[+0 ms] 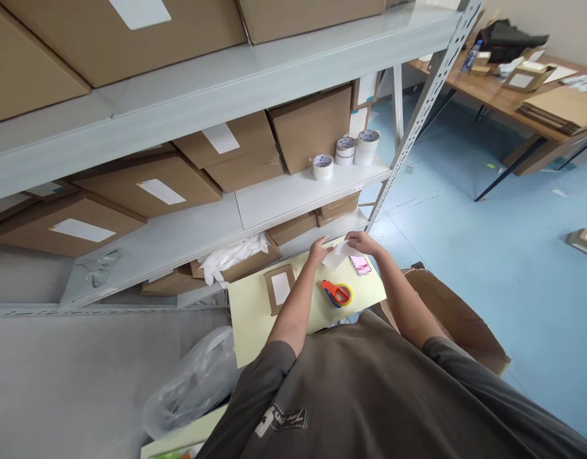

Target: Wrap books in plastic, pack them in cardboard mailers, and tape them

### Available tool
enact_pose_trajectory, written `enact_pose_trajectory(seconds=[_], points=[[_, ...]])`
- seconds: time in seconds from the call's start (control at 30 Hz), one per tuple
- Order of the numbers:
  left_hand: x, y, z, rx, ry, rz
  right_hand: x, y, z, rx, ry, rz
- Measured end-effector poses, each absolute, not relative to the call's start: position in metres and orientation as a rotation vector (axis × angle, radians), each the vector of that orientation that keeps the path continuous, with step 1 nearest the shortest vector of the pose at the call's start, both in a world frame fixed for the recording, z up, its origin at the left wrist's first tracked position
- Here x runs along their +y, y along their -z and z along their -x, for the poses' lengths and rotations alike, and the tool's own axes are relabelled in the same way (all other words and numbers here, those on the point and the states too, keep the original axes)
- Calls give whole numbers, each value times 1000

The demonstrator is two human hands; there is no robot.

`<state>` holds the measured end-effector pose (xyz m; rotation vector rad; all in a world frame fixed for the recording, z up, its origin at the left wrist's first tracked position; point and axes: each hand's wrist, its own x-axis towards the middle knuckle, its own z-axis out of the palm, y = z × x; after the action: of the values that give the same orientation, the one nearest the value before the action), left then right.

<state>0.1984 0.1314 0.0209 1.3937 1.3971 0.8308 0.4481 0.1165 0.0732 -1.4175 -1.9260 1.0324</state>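
A person's right hand (363,241) grips a thin white sheet (335,258) near the center of the frame, the sheet reaching left from the bent fingers above a pale yellow table (249,299). The left hand (318,252) meets the sheet's left side, fingertips at its edge; whether they pinch it cannot be told. A pink item (360,265) lies just below the right hand, an orange-handled tool (335,292) lower in the frame.
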Motion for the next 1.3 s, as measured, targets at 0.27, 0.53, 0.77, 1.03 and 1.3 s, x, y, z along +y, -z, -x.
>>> enact_pose_trajectory(seconds=[0.27,0.53,0.77,1.03,1.3], points=[[63,-47,-140,1233,-814,-1332,113,-98,-358,-2355,-942,1322],[1,-56,-88,1591,-1259,-722,79,-85,-267,-1814,-724,1220],[-18,-65,-69,1527,-1291,-564,26,-62,-252,-1312,-1535,1115],[-16,-75,-78,1512,-1257,-698,13,-80,-256,-1249,-1617,1008],[-19,-81,-87,1502,-1245,-724,10,-91,-262,-1285,-1633,947]])
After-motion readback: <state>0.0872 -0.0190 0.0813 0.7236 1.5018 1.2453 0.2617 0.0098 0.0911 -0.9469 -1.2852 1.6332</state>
